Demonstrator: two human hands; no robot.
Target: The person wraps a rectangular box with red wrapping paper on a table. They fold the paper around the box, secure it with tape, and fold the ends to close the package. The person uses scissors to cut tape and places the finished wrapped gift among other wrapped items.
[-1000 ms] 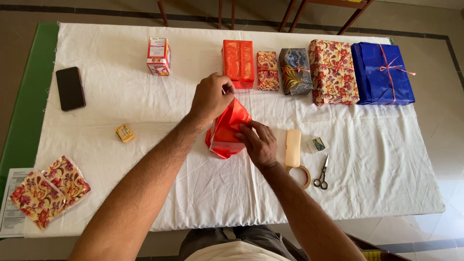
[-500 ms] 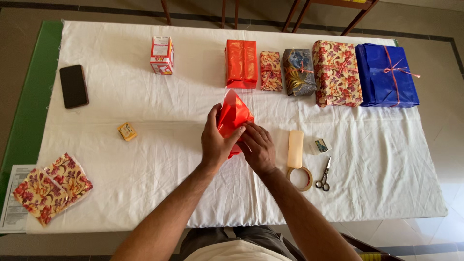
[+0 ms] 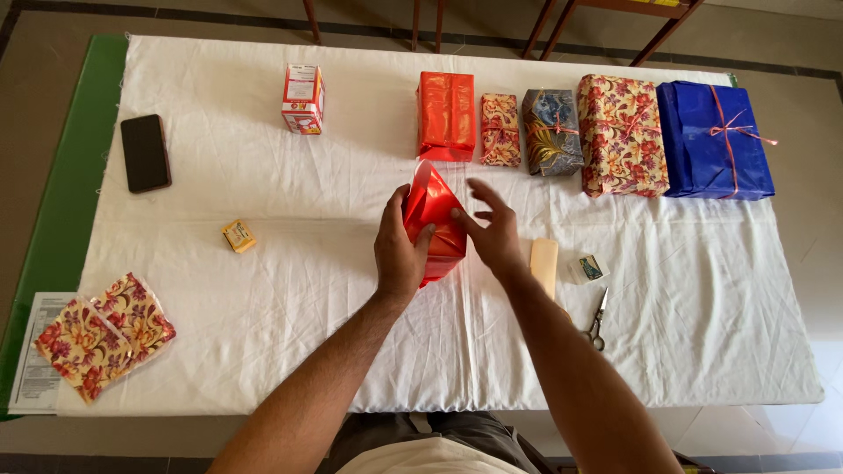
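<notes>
The left hand (image 3: pixel 399 250) grips the small parcel half-wrapped in shiny red paper (image 3: pixel 435 224), its fingers curled around the parcel's left side and thumb pressed on the front face. The parcel stands near the centre of the tabletop covered in white cloth (image 3: pixel 263 175), just in front of the far-edge row of finished gifts.

Change from half a second ago: the right hand (image 3: pixel 493 233) no longer presses down on the paper. Its fingers are now spread open and hold nothing; only the fingertips lie at or close to the parcel's right flank. The left hand has kept its grip and alone steadies the parcel. The loose red flap stands up at the top, not folded down.

Judgement: the fold on the right side is released and unsecured, so the wrap is not closed.

Beside the right forearm, toward the right edge, lie a cream oblong block (image 3: pixel 543 263) and steel scissors (image 3: pixel 599 320).
</notes>
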